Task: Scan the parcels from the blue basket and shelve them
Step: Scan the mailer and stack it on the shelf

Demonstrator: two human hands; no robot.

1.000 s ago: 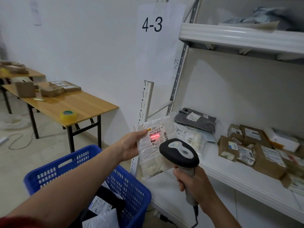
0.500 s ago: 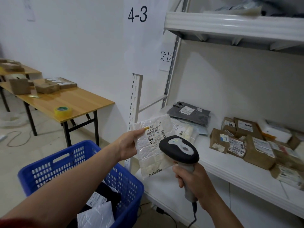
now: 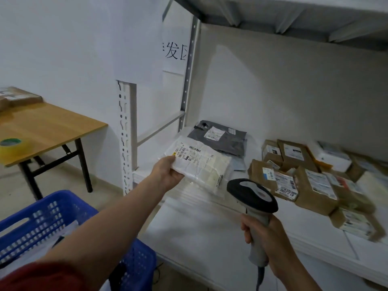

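Note:
My left hand [image 3: 168, 173] grips the near end of a white bubble-wrapped parcel [image 3: 201, 164] with a barcode label, holding it flat over the left part of the white shelf [image 3: 195, 234]. A grey mailer bag [image 3: 220, 137] lies just behind it. My right hand [image 3: 266, 238] grips the handle of a black-and-grey barcode scanner [image 3: 252, 196], head up, to the right of the parcel and apart from it. The blue basket [image 3: 37, 223] stands at lower left, partly hidden by my left arm, with white parcels inside.
Several brown cardboard parcels [image 3: 310, 181] and a white box [image 3: 333, 158] crowd the shelf's right side. A perforated upright post [image 3: 126, 139] marks the shelf's left end. A wooden table [image 3: 42, 127] with a yellow tape roll [image 3: 11, 145] stands at left.
My left hand has carried the white parcel forward and laid it flat over the shelf, away from the scanner. The red scan light has gone out. The view has moved closer to the shelf.

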